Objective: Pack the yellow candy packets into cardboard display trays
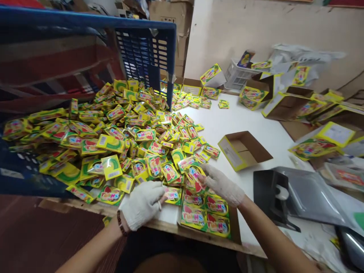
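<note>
My left hand (142, 204), in a white glove with bare fingertips, pinches the left end of a small yellow-green candy pack (173, 195) close above the table edge. In my right hand (224, 185), gloved the same way, is another candy pack (195, 177), tilted, gripped at its right side. Just below that hand lies an open carton (234, 226) with several packs (217, 223) laid flat in rows, printed side up. A large heap of loose packs (145, 134) spreads to the left and behind both hands. The right hand hides part of the carton's far side.
A blue plastic crate (167, 49) lies on its side at the left, packs spilling from it. An open carton (247, 149) sits on the white table (196, 113). At right are a black tape dispenser (270, 197), a clear plastic tray (309, 197) and more cartons (321, 146).
</note>
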`<action>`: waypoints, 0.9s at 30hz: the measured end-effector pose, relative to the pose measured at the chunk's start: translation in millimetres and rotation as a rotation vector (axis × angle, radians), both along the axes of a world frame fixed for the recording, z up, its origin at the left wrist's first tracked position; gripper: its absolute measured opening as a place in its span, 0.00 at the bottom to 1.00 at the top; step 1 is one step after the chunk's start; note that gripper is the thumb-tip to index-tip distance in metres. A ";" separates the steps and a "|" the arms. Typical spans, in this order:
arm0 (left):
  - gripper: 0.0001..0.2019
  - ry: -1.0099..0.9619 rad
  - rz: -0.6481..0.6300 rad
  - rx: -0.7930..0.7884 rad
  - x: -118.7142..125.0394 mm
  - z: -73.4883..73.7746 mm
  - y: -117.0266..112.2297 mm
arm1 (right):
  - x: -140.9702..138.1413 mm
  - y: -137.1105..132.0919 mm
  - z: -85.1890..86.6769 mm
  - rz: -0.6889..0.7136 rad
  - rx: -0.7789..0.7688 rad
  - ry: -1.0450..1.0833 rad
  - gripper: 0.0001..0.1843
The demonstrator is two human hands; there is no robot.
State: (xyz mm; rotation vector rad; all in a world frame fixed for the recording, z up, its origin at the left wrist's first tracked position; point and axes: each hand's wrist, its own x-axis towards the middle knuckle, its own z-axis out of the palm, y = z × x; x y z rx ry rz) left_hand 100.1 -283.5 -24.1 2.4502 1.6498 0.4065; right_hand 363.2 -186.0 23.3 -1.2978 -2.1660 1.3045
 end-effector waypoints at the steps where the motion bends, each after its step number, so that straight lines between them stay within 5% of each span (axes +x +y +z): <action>1: 0.05 0.043 -0.043 -0.027 11.1 -6.4 0.8 | 12.4 -6.5 -3.7 -0.077 -0.091 0.040 0.17; 6: 0.23 0.245 -0.027 -0.086 41.5 -35.1 10.5 | 39.3 -40.2 -43.8 -0.468 -0.414 0.274 0.24; 9: 0.18 0.200 0.017 -0.091 33.0 -34.1 9.5 | 38.0 -56.4 -60.9 -0.556 -0.510 0.280 0.17; 11: 0.13 0.119 0.078 -0.057 22.8 -28.3 3.6 | 38.8 -60.8 -60.6 -0.484 -0.465 0.008 0.10; 13: 0.15 -0.026 0.174 -0.007 14.6 -22.6 -4.0 | 41.9 -57.9 -53.3 -0.370 -0.217 -0.303 0.07; 17: 0.27 -0.428 0.327 -0.150 16.4 -13.7 -12.5 | 41.5 -38.9 -39.7 0.007 0.289 -0.442 0.29; 20: 0.32 -0.721 0.434 -0.337 30.0 -9.2 -9.1 | 30.4 -31.2 -40.2 0.230 0.284 -0.490 0.30; 24: 0.35 -1.177 0.624 -0.474 43.2 -15.5 -2.8 | 14.9 -37.7 -43.7 0.191 0.232 -0.575 0.25; 27: 0.36 -1.437 0.647 -0.562 45.4 -27.4 -1.6 | 10.5 -41.3 -46.6 0.192 0.229 -0.629 0.24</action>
